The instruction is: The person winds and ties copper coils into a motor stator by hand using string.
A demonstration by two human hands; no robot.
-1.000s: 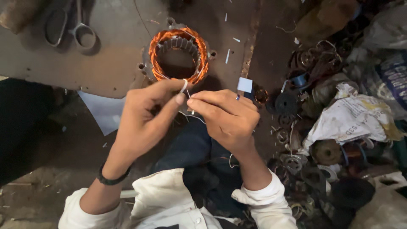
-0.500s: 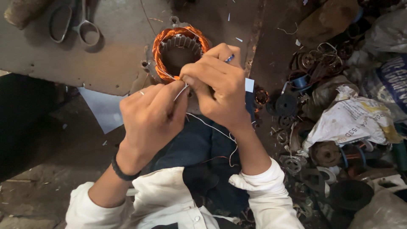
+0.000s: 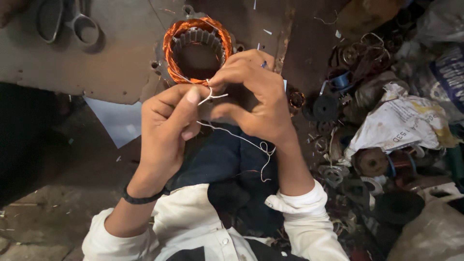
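A thin white thread (image 3: 241, 140) is pinched between both hands just below a round motor stator wound with bright orange copper wire (image 3: 197, 48), its loose end trailing down over the person's dark blue trousers (image 3: 227, 159) in a small loop near the right wrist. The left hand (image 3: 166, 128) has its thumb and forefinger pressed together on the upper end of the thread, where a short white tail sticks out; a dark band (image 3: 142, 197) circles that wrist. The right hand (image 3: 251, 96) curls over the same spot, its fingers closed on the thread and touching the left hand's fingertips, partly covering the stator's lower rim. The stator lies on a worn brown metal-faced counter (image 3: 111, 63), well apart from a pair of steel scissors (image 3: 72, 21) resting near the counter's far left corner. A pale sheet of paper (image 3: 116, 123) shows under the counter's edge beside the left hand. To the right, a heap of dark metal parts and coils (image 3: 348, 96), a crumpled white printed sack (image 3: 401, 125) and a rusty round spool (image 3: 372, 162) crowd the floor. White shirt cuffs (image 3: 295, 200) frame both forearms at the bottom of the view.
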